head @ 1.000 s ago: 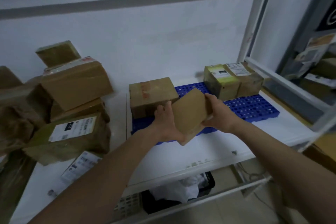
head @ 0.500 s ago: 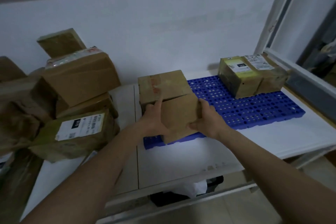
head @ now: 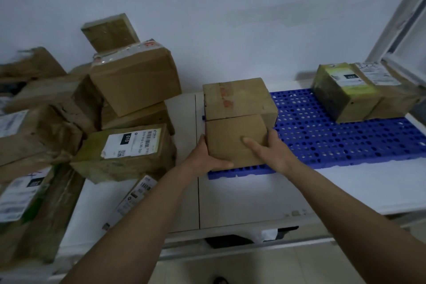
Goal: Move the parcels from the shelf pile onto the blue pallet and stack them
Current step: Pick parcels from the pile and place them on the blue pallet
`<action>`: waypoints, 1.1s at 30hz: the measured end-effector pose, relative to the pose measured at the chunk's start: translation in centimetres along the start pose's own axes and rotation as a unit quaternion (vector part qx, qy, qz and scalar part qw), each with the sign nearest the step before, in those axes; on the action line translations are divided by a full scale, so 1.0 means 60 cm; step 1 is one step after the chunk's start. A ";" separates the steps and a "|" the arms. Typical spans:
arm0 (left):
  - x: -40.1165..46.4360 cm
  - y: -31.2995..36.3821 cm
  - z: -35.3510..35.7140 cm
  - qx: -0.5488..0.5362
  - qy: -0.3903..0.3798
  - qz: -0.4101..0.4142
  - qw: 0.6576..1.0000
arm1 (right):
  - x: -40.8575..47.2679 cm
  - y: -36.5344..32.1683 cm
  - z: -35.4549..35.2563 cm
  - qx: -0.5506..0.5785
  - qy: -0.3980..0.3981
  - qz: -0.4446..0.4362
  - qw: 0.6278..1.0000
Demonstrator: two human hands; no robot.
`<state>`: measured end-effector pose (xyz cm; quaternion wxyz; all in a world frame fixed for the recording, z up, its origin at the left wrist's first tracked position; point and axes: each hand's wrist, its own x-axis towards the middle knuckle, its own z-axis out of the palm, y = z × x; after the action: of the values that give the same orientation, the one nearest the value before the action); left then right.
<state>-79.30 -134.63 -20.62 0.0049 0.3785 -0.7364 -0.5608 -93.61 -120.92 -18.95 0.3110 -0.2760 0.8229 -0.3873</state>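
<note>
— Head view: what do the hands hold?
— Both clasp a plain brown parcel [head: 235, 138]. The left hand [head: 207, 159] grips its left side, thumb under the front edge; the right hand [head: 269, 150] grips the right side, thumb laid on the front face.
— Where is it?
— On the near left corner of the blue pallet [head: 341, 140], touching the red-stamped parcel [head: 237, 97] behind it. The pile [head: 96, 108] sits left on the shelf [head: 253, 196].

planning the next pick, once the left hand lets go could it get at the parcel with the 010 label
Probably yes: the parcel with the 010 label lies at the pile's front, its top uncovered, beside the left hand, nothing between them.
</note>
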 end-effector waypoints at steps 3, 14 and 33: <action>0.008 0.001 -0.001 -0.027 -0.012 -0.003 1.000 | 0.002 0.003 0.004 -0.003 -0.005 0.005 1.000; -0.025 0.027 -0.003 -0.017 -0.029 -0.007 0.999 | 0.000 -0.008 -0.016 -0.040 -0.008 0.004 0.999; -0.274 -0.113 -0.161 0.131 0.306 -0.041 0.942 | -0.127 -0.134 0.173 -0.283 -0.119 -0.312 0.899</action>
<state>-59.64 -133.89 -15.79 0.1576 0.5592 -0.7499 -0.3164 -79.41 -124.86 -15.41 0.1792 -0.6387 0.7264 -0.1795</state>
